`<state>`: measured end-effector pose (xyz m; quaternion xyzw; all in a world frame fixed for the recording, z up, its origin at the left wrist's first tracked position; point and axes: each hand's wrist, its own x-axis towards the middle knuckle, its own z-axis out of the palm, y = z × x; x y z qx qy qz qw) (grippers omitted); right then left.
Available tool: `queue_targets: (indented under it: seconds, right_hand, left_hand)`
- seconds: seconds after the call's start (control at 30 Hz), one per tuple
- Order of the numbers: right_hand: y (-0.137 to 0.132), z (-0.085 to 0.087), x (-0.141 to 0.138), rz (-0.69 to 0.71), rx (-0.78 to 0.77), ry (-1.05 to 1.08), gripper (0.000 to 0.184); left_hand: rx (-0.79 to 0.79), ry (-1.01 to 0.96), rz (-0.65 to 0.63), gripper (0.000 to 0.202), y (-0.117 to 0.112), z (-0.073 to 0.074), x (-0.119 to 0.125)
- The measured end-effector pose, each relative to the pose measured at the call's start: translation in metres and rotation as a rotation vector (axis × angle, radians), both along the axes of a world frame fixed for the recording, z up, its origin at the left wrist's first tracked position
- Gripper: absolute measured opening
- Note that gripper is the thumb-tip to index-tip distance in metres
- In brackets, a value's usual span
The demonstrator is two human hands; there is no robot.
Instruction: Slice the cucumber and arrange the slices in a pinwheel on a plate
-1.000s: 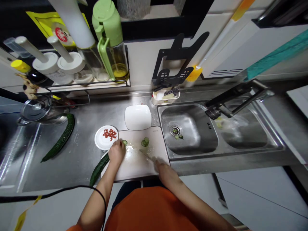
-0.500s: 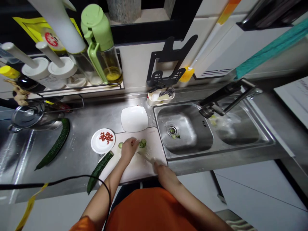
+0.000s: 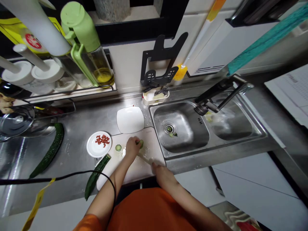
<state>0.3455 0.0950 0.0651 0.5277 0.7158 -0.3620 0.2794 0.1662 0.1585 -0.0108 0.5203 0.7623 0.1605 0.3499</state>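
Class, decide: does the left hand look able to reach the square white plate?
Probably yes: nothing stands between the left hand and the square white plate, though that hand touches cucumber slices.

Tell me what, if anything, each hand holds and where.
The right hand holds the knife by its handle end. The left hand touches the cucumber slices; whether it grips them cannot be told.

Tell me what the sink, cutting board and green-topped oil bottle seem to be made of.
Sink: looks like stainless steel, satin finish, given its gray metallic sheen and soft highlights.
Cutting board: probably plastic, pale and smooth, with no wood grain visible.
Green-topped oil bottle: the opaque green top suggests plastic; the clear lower body, showing yellow liquid, could be glass or plastic.
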Motion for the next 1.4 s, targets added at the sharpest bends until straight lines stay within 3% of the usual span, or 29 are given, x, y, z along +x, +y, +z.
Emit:
queue_targets:
  seconds: [0.2,0.6,0.87,1.1,1.4]
  right_hand:
    - [0.002,0.004,-0.001,0.009,-0.003,-0.008,0.055]
    - [0.004,-0.001,0.001,0.034,-0.003,0.002,0.054]
    - [0.004,-0.005,0.003,0.047,-0.006,-0.004,0.055]
    - [0.005,-0.002,-0.001,0.089,0.022,0.027,0.052]
    - [0.011,0.001,-0.031,0.105,0.092,0.020,0.045]
  left_hand:
    - [0.029,-0.089,0.019,0.004,-0.004,0.005,0.001]
    - [0.063,-0.135,0.286,0.017,-0.032,0.004,-0.032]
    - [-0.008,-0.074,0.301,0.015,-0.061,-0.005,-0.043]
    - [-0.029,-0.032,0.290,0.016,-0.066,-0.002,-0.044]
    - [-0.034,0.007,0.273,0.019,-0.067,-0.002,-0.044]
